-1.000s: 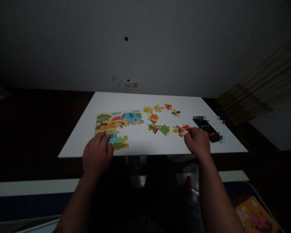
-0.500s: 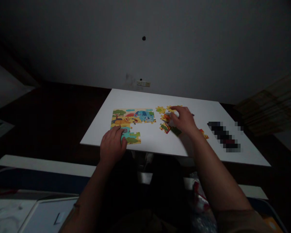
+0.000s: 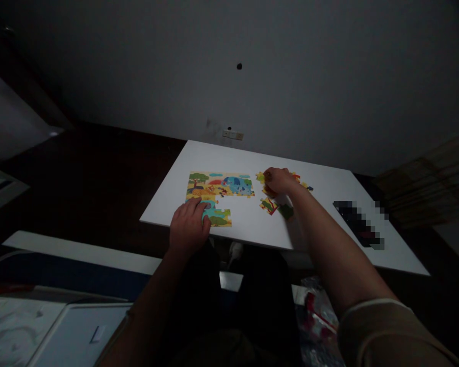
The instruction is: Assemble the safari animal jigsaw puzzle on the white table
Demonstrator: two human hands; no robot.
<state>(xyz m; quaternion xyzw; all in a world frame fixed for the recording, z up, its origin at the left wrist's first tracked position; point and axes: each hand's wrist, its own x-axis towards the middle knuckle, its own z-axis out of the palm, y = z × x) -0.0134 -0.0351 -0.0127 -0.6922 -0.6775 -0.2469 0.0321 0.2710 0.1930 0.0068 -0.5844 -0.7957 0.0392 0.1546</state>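
A partly joined jigsaw puzzle [image 3: 202, 191] with an elephant, trees and a yellow ground lies on the white table. Across its lower left part rests my left hand [image 3: 188, 224], fingers stretched out flat and the thumb apart. My right hand [image 3: 280, 180] is over the loose pieces to the right, its fingers bent down and pinched at a yellow puzzle piece [image 3: 260, 178], partly hidden by the fingers. Just below that hand lie a red, green and yellow piece [image 3: 268, 206] and a dark green piece [image 3: 286, 211]. More pieces show behind the hand.
The white table [image 3: 237, 232] stands near a grey wall with a socket strip [image 3: 233, 135]. A dark, blurred-out object [image 3: 355, 221] lies on its right side. Below the table's front edge are my legs and a clear plastic bag [image 3: 319, 316] with red in it.
My right hand has lowered over the loose pieces and its fingers have drawn together. The left hand stays on the puzzle. The whole view has shifted slightly.
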